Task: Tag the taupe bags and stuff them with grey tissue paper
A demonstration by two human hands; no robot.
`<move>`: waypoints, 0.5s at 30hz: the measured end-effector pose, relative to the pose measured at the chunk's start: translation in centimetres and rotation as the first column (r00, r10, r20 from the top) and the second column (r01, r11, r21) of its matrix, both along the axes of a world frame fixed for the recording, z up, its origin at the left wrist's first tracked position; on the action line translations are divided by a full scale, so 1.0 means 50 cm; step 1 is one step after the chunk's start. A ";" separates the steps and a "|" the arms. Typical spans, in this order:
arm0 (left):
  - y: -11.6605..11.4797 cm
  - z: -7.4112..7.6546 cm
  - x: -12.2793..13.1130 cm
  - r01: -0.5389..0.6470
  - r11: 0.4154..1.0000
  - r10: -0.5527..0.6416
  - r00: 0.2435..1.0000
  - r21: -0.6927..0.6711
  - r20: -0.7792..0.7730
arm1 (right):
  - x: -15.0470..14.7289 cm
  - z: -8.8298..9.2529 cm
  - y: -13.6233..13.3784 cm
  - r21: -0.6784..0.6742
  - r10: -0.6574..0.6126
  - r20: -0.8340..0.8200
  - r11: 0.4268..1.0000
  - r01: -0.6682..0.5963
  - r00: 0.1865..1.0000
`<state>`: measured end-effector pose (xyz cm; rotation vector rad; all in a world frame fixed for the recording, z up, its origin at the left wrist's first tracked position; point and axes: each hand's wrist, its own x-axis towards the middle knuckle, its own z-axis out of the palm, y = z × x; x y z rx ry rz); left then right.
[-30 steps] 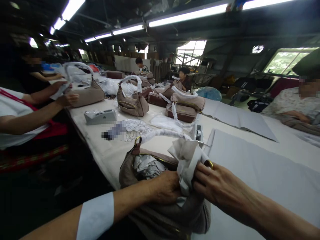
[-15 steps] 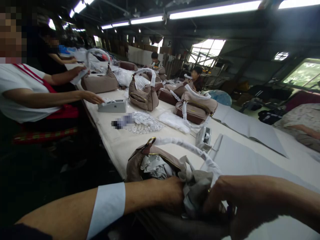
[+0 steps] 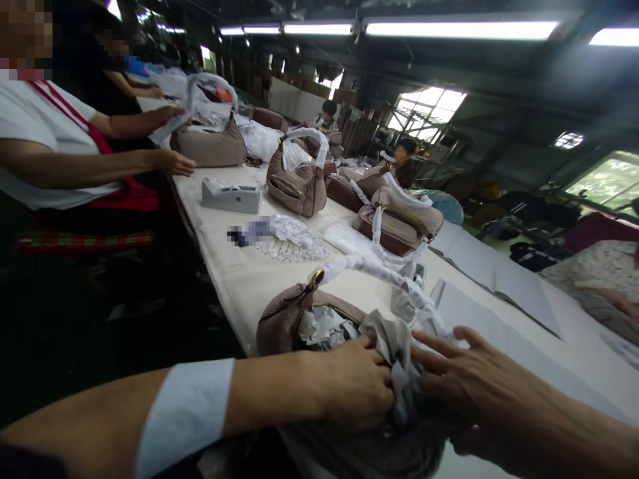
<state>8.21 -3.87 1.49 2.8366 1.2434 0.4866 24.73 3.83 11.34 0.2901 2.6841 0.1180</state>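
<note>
2 hands meet at 6 o'clock in the head view, over a taupe handbag (image 3: 282, 319) that lies at the near edge of the table (image 3: 249, 279). The left hand (image 3: 352, 386) presses down at the bag's open mouth, its grip curled shut on crumpled grey paper (image 3: 394, 346). The right hand (image 3: 464, 379), at 5 o'clock, rests on the same paper with its grip apart, fingers spread. The bag's white-wrapped handle (image 3: 379, 269) arches just above both hands. Toward 11 o'clock stand a tape dispenser (image 3: 230, 197) and another bag (image 3: 297, 189). A co-worker's hand (image 3: 172, 161) hovers near the dispenser at 10 o'clock.
</note>
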 end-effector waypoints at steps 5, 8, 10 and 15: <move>-0.024 0.026 -0.091 -0.247 0.968 0.250 0.947 0.044 -0.202 | 0.009 -0.048 0.014 0.145 0.192 -0.093 0.973 -0.177 0.977; -0.007 0.020 -0.090 -0.252 0.959 0.211 0.940 -0.129 -0.269 | -0.020 -0.098 -0.005 0.196 0.245 0.001 0.951 -0.240 0.970; 0.010 0.014 -0.082 -0.300 0.934 0.240 0.928 -0.192 -0.285 | -0.042 -0.116 -0.029 0.196 0.241 0.163 0.942 -0.271 0.957; 0.051 0.012 -0.087 -0.488 0.811 0.368 0.854 -0.322 -0.367 | -0.070 -0.083 -0.066 0.102 0.091 0.575 0.978 -0.182 0.813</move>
